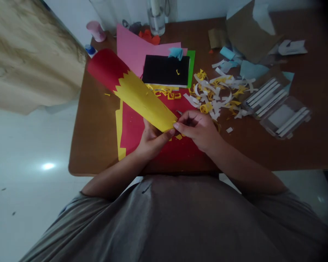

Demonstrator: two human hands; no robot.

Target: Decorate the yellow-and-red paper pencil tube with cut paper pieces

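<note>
Dim, flat light leaves a small white glare spot on the glossy floor, with darkened, bowed frame edges.

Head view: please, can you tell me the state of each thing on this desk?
Left hand: gripping the roll.
Right hand: pinching the roll's end.
Red-and-yellow paper roll: rolled, zigzag yellow edge.
Black card: lying flat.
Paper scraps: curled, scattered.
Glass jar: upright.

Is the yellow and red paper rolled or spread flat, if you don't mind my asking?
Rolled: the paper curves into a tube, its end held by the left hand.
</note>
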